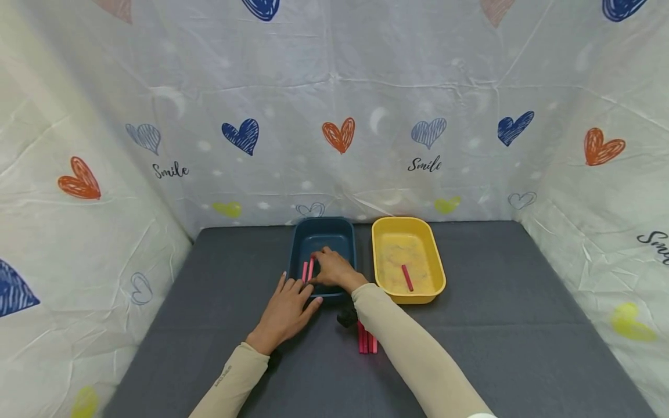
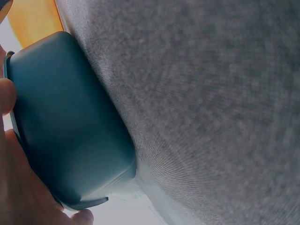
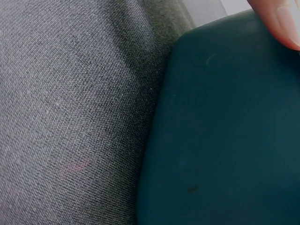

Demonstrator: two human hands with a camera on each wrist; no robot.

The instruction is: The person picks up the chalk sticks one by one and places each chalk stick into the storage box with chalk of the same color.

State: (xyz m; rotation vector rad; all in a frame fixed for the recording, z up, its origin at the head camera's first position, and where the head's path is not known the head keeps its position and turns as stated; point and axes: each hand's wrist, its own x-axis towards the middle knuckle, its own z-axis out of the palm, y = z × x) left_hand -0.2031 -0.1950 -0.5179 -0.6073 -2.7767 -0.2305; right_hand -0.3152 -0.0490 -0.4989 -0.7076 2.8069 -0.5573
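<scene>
A dark blue tray (image 1: 348, 232) stands at the back middle of the table. My right hand (image 1: 334, 270) reaches into it and pinches a pink stick (image 1: 310, 268) lengthwise, forefinger at the far end and thumb at the near end. Just left of that lies another pink stick (image 1: 305, 271). At the tray's near left corner my left hand (image 1: 284, 310) holds the rim, with fingers over the edge and the thumb outside. The left wrist view shows the tray's outer wall (image 2: 70, 117) beside that hand. Only a fingertip (image 3: 288, 21) of the right hand shows in its wrist view.
To the right stands a yellow tray (image 1: 384, 229) with a darker pink stick (image 1: 407, 277) inside. Several pink sticks (image 1: 366, 342) lie side by side on the grey cloth (image 1: 502, 348), partly hidden by the right sleeve (image 1: 413, 348). A heart-printed curtain (image 1: 292, 174) hangs behind.
</scene>
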